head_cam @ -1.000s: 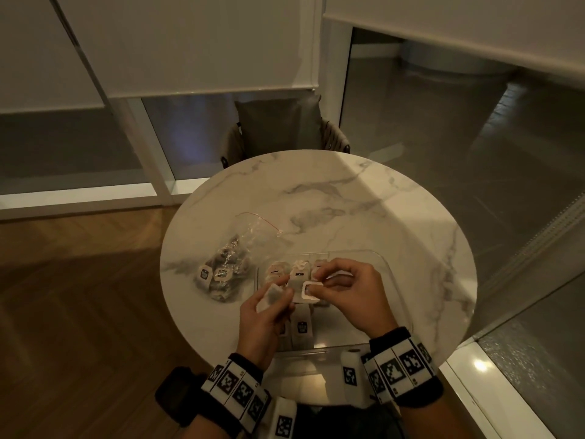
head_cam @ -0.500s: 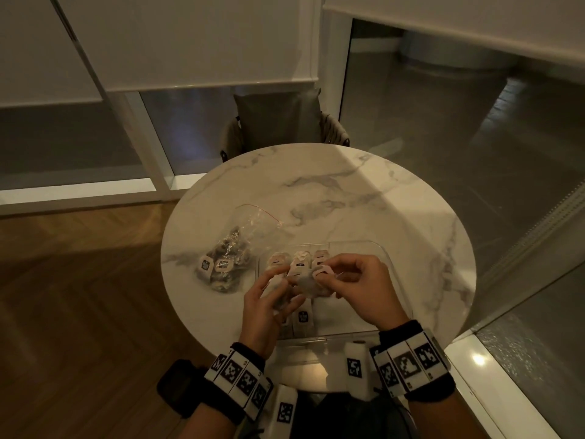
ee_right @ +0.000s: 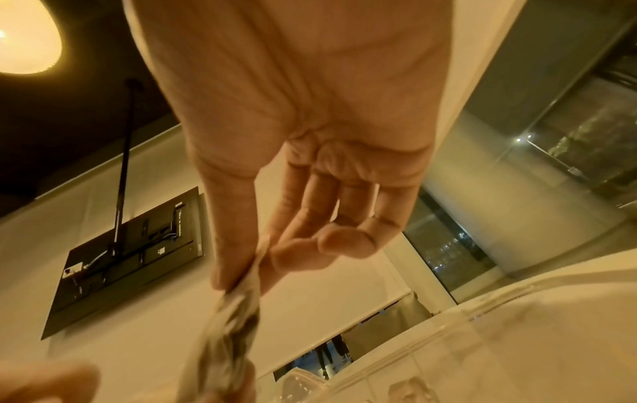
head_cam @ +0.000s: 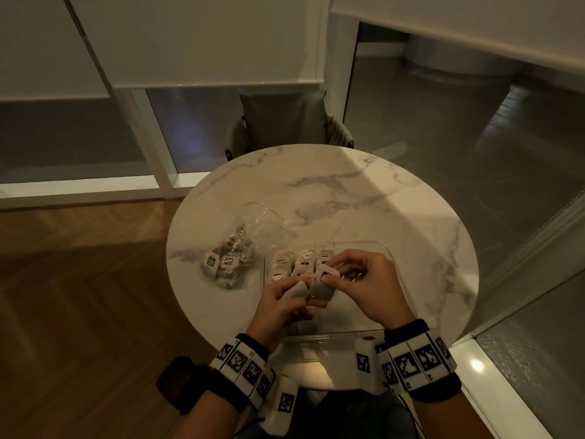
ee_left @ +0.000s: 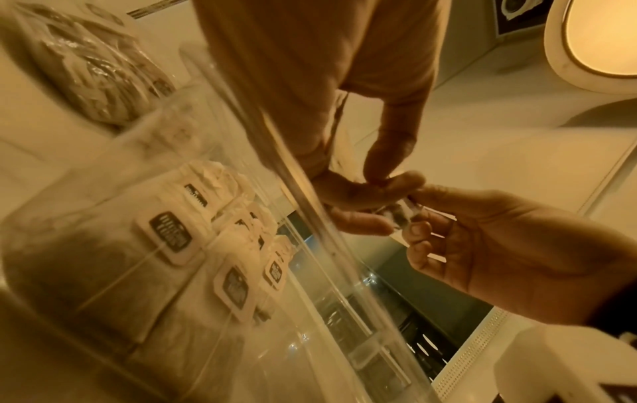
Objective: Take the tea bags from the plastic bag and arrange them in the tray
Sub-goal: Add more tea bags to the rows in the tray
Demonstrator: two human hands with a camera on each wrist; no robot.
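Observation:
A clear plastic bag (head_cam: 240,248) with several tea bags lies on the left of the round marble table (head_cam: 348,191). To its right stands a clear tray (head_cam: 342,332) with several tea bags (head_cam: 304,264) in rows at its far left. Above the tray's left half my left hand (head_cam: 300,289) grips a tea bag (head_cam: 297,293). My right hand (head_cam: 327,278) pinches the paper tag (head_cam: 329,273) beside it. In the left wrist view the tag (ee_left: 400,215) sits between both hands' fingertips, with the tray's tea bags (ee_left: 179,237) below. The right wrist view shows thumb and forefinger pinching a tea bag (ee_right: 237,313).
A chair with a dark cushion (head_cam: 285,122) stands beyond the table's far edge. Wooden floor lies to the left and a glass wall (head_cam: 522,201) to the right. The tray's right half holds nothing that I can see.
The two hands, apart one second ago with a tea bag in the left and a tag in the right, have come together over the tray.

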